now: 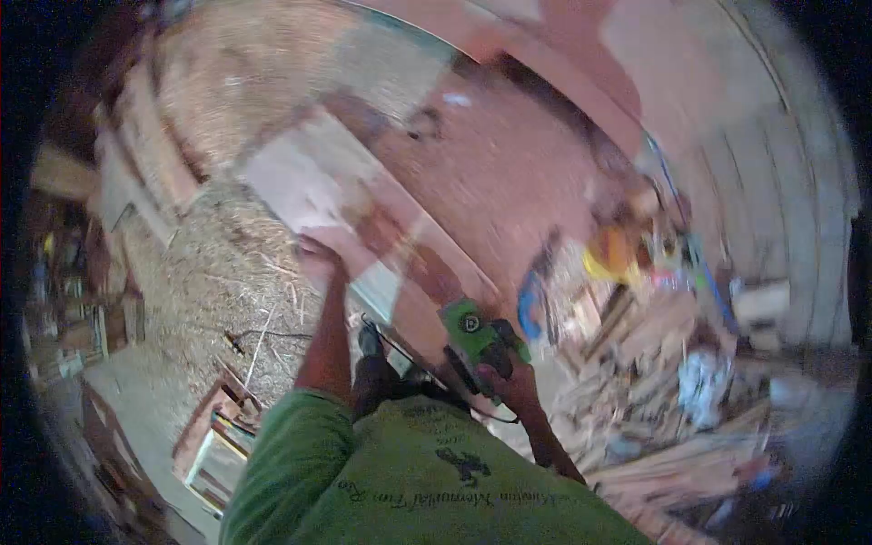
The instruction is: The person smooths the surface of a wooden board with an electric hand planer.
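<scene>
A long flat wooden board (300, 173) lies diagonally in front of me, part of it in bright light and part in shadow. At its left edge is my left hand (320, 257), touching or just above the wood; its fingers are too blurred to make out. My right hand (511, 380) is wrapped around the dark rear handle of a green electric planer (470, 332). The planer is at the near right end of the board, its body angled away from me. Blur hides whether its base touches the wood.
Wood scraps (627, 400) are heaped at the right, with a yellow object (610, 254) behind them. Shavings (227, 263) cover the ground at the left. A small wooden frame or box (213, 463) stands at the lower left. A dark cord (495, 418) runs near my waist.
</scene>
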### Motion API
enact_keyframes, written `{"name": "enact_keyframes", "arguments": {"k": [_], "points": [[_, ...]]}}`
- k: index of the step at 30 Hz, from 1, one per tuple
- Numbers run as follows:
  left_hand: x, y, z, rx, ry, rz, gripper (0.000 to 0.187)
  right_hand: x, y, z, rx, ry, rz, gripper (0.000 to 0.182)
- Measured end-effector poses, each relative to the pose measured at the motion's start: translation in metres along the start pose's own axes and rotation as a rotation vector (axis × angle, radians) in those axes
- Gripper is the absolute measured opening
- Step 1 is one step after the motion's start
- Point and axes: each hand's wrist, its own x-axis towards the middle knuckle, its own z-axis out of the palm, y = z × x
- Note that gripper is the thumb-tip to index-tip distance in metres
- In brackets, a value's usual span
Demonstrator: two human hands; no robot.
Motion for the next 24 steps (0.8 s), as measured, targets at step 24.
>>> {"name": "enact_keyframes", "arguments": {"k": [24], "points": [[-0.227, -0.008, -0.065, 0.613, -0.430, 1.149, 0.073, -0.103, 0.263, 0.039, 0.791, 0.959, 0.217, 0.047]]}}
